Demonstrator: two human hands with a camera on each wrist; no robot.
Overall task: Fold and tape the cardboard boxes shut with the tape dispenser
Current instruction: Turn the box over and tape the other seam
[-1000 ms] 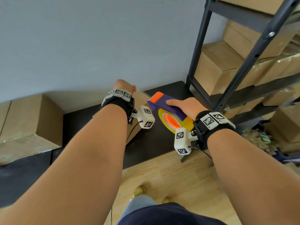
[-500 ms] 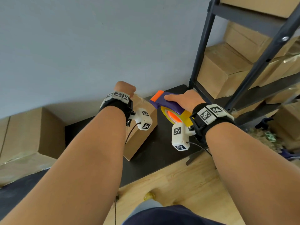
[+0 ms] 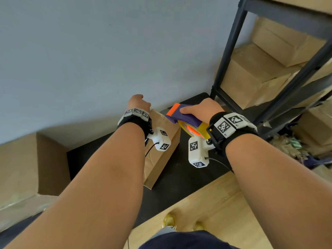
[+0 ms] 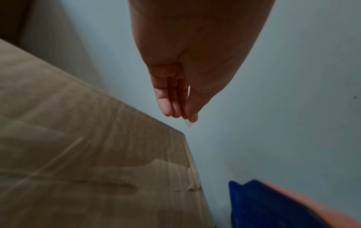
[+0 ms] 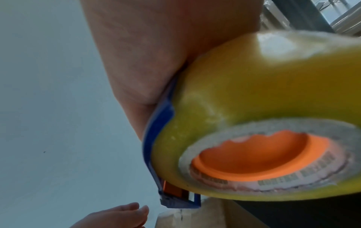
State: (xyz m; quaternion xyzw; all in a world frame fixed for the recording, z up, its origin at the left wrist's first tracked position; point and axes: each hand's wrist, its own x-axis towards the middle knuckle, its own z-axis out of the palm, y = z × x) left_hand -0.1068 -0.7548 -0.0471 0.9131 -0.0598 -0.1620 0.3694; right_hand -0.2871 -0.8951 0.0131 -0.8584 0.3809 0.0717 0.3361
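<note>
Tape end is the key relation: left hand (image 4: 187, 74), centre of the left wrist frame, has fingertips (image 4: 192, 118) pressed together with a pale sliver below them that looks like clear tape, though blur keeps that uncertain; the hand sits above and just past the far corner of the small tan cardboard box (image 3: 161, 146). Box stands mid-frame in the head view on a black mat (image 3: 179, 180), tilted, long axis running from lower centre up toward the grey wall (image 3: 107, 51); its top face is creased, and the left wrist view shows glossy strips on it, probably tape already laid. Right hand (image 3: 201, 110), right of centre, is wrapped around the purple-and-orange tape dispenser with yellow roll (image 3: 186, 121), fingers curled over the handle, orange nose pointing left toward the box's far end. Dispenser mouth hangs just beside that far edge in the right wrist view, with the left fingertips near it, lower left of frame. Left hand is the nearer one to the box corner. Likely next: draw tape along the box's long axis toward the body. Other brown cardboard boxes (image 3: 27, 168) sit at left and on the dark metal shelf rack (image 3: 228, 51) upper right.
</note>
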